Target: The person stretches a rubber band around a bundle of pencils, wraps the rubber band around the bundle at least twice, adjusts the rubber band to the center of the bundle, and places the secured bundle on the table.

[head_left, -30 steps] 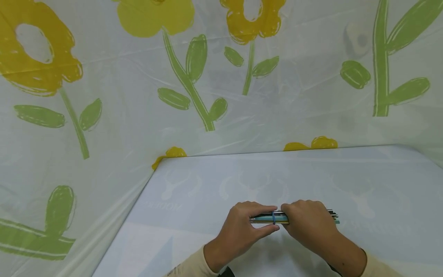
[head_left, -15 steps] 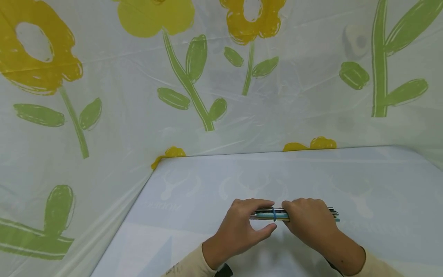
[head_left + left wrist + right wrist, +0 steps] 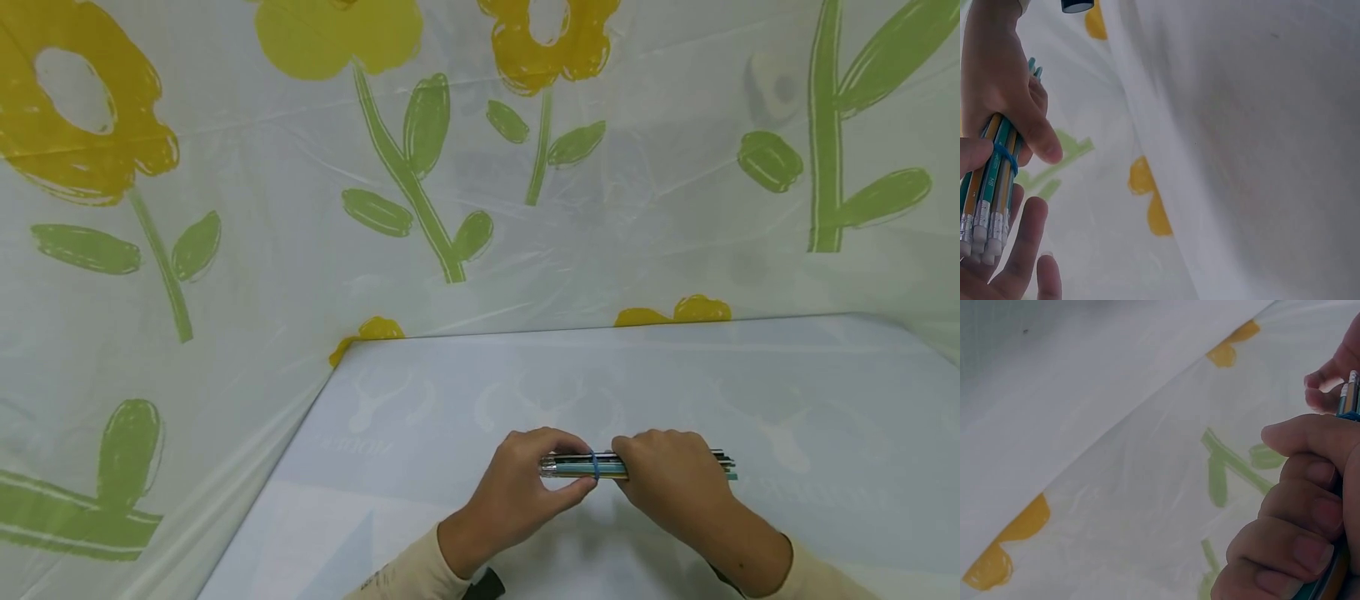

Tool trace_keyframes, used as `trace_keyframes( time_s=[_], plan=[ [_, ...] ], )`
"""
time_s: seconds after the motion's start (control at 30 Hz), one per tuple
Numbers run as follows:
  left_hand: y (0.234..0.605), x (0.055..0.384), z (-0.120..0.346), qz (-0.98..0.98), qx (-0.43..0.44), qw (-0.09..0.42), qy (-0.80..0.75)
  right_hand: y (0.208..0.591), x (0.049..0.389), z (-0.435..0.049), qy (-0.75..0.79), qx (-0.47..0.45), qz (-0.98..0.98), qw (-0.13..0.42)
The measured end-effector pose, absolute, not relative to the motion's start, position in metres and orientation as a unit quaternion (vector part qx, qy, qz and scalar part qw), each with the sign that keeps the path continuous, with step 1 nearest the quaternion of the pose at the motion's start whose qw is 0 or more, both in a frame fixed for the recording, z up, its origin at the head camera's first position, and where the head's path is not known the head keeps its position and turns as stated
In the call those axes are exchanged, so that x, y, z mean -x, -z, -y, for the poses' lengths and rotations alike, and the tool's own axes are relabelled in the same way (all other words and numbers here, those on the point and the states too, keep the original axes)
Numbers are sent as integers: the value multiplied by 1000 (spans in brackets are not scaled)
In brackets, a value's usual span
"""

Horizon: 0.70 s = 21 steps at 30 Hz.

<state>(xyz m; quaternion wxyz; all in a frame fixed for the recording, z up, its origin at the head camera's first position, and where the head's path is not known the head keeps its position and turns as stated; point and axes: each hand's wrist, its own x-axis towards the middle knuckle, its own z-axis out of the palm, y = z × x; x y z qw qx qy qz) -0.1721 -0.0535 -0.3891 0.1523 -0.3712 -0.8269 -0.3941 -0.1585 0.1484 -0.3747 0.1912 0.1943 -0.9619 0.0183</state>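
A bundle of pencils (image 3: 567, 469) with white eraser ends is held level above the table; teal, orange and dark barrels show. Around it, near the eraser end, runs a blue rubber band (image 3: 1007, 159). My right hand (image 3: 671, 477) grips the bundle past the band, fingers curled round the barrels, as the right wrist view also shows. My left hand (image 3: 516, 487) reaches round the eraser end, its thumb and forefinger pinching at the band from opposite sides. Its other fingers (image 3: 1025, 247) spread loosely below the erasers. The pencils' far ends stick out beyond my right hand.
A white-covered table (image 3: 450, 400) with faint printed marks lies beneath the hands. Behind and to the left hangs a pale curtain (image 3: 285, 250) with yellow flowers and green stems. Part of a dark object (image 3: 486, 585) shows by the left sleeve.
The left thumb and forefinger, spread apart before, have closed in on the rubber band. The right hand keeps its grip, and the bundle has risen only slightly in view.
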Motion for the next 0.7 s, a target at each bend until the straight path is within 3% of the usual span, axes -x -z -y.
trace_keyframes(
  time_s=[0.7],
  plan=[
    [392, 167, 51, 820, 380, 135, 407, 377, 153, -140, -14, -199, 967, 157]
  ],
)
